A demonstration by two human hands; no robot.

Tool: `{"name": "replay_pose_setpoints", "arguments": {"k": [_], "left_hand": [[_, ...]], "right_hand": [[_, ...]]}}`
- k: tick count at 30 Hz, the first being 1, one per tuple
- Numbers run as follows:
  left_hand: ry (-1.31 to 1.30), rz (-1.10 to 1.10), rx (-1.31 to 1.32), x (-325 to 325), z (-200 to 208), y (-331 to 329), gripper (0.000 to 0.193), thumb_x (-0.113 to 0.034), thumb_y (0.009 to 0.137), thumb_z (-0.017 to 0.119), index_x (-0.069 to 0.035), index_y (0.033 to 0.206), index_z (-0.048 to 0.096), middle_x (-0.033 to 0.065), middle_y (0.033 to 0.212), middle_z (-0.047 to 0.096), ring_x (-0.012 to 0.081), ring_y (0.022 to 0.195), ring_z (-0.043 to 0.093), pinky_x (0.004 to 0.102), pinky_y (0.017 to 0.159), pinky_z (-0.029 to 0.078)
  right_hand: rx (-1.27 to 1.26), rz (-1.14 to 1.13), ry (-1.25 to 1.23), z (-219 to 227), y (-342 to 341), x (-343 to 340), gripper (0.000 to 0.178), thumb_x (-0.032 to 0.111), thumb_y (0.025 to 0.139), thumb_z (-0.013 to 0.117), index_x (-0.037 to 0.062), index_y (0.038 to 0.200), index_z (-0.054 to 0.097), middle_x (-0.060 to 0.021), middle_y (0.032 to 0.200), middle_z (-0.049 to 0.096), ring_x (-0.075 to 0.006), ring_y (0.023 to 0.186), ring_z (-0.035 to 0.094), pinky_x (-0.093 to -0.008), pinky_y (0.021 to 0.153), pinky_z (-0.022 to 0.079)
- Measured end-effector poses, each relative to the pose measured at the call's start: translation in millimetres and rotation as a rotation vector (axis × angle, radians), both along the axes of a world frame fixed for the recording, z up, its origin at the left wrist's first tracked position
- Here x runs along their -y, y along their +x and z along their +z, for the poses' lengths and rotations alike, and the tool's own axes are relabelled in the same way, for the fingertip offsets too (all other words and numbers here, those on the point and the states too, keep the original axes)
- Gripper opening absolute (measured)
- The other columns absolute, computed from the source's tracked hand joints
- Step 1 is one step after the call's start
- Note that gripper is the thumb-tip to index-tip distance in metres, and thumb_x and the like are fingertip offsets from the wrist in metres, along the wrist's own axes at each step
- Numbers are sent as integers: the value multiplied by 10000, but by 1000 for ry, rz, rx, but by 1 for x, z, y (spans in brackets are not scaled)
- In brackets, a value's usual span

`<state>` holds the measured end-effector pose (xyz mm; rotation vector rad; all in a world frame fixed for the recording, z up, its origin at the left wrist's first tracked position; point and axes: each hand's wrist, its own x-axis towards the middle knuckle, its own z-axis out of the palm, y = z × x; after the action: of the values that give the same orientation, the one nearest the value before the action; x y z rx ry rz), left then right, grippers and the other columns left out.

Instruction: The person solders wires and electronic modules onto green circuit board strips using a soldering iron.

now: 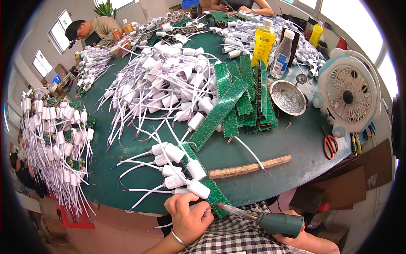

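At the table's near edge, my left hand is closed, its fingers pinched around a white cylindrical housing, mostly hidden by them; a white cable shows beside the hand. Under the fingertips lies a green circuit board strip. Several white housings with cables rest in a row along this strip, cables pointing left. My right hand grips a soldering iron by its dark green handle. The iron's tip points left, at the strip close to my left fingertips; whether it touches cannot be told.
A large heap of white cabled housings fills the table's middle. Beside it are stacked green boards, a metal bowl, bottles, a fan, orange-handled scissors and a wooden strip. Other people work at the far side.
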<state>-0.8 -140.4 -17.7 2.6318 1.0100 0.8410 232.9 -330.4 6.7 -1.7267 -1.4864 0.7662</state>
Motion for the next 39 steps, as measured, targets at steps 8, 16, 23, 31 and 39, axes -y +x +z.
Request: {"name": "replay_pose_setpoints", "arguments": {"k": [8,16,23,31,39], "left_hand": [[-6,0,-12,1,0,0,206,-98,587,732,-146,769,647,81,1045,443,321,1005,411,444,888,312],[-7,-6,1,0,1,1,219,-94,589,729,-146,784,644,80,1045,445,320,1006,416,446,889,310],[5,-9,0,0,0,1,224,-84,585,727,-149,781,639,77,1042,447,320,999,424,446,890,313],[7,-3,-3,1,0,0,206,-83,588,727,-151,762,639,72,1034,450,316,998,428,442,893,314],[10,-10,3,0,0,1,196,-92,599,727,-151,766,643,73,1031,450,313,1000,426,442,893,318]], "right_hand": [[36,-7,81,-2,0,1,290,100,665,755,56,951,731,-85,939,701,-242,815,635,-323,727,492],[-52,-32,137,-6,-2,1,346,135,665,792,41,988,713,-108,966,677,-249,792,643,-332,710,507],[-15,-20,139,-6,1,1,356,149,656,795,33,981,707,-106,955,673,-250,789,644,-338,704,509],[209,97,201,1,1,-7,274,129,705,723,40,963,705,-103,916,692,-233,737,651,-327,681,498],[-457,-302,21,-20,-4,12,285,131,898,574,-46,1121,593,-134,1019,664,-215,674,667,-327,633,540]]}}
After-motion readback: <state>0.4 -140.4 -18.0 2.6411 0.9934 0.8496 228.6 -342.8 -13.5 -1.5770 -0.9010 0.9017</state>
